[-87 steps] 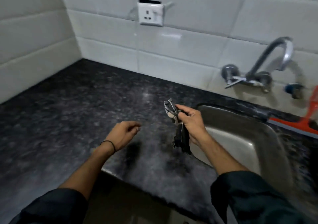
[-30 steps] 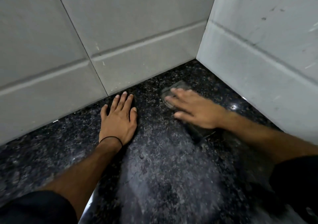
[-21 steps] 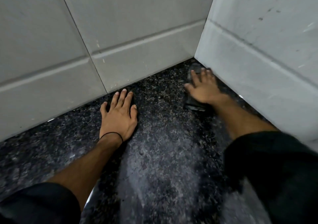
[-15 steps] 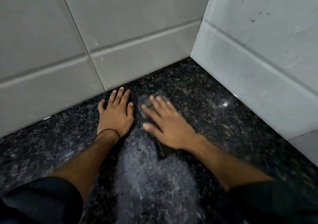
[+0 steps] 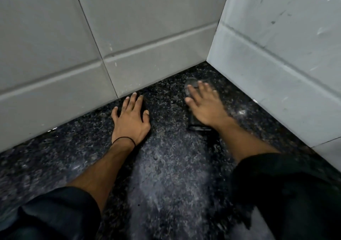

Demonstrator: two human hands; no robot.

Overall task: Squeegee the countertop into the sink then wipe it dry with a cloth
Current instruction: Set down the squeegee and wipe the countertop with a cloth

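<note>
Looking down into this corner, what is the surface like?

Dark speckled stone, filling the lower half of the frame, with a paler, dull streak running up the middle from the bottom edge. It meets pale grey wall tiles across the upper left and a second tiled wall on the right. The two walls join in a corner at the upper centre-right.

And the cloth?

Flat on the surface near that corner, right of centre, under the right hand. It is dark; one end shows past the fingertips, and the other edge shows below the palm beside the wrist.

How is that hand set?

Palm down on the cloth, fingers straight and spread, pointing toward the corner, pressing rather than clutching. It is blurred, so finer detail is lost.

The other one?

The left hand lies flat on the bare surface at centre frame, apart from the cloth, fingers released and stretched out, their tips just beside the foot of the left wall. A thin black band circles the wrist. Both forearms rise from dark sleeves at the bottom corners of the frame
</note>
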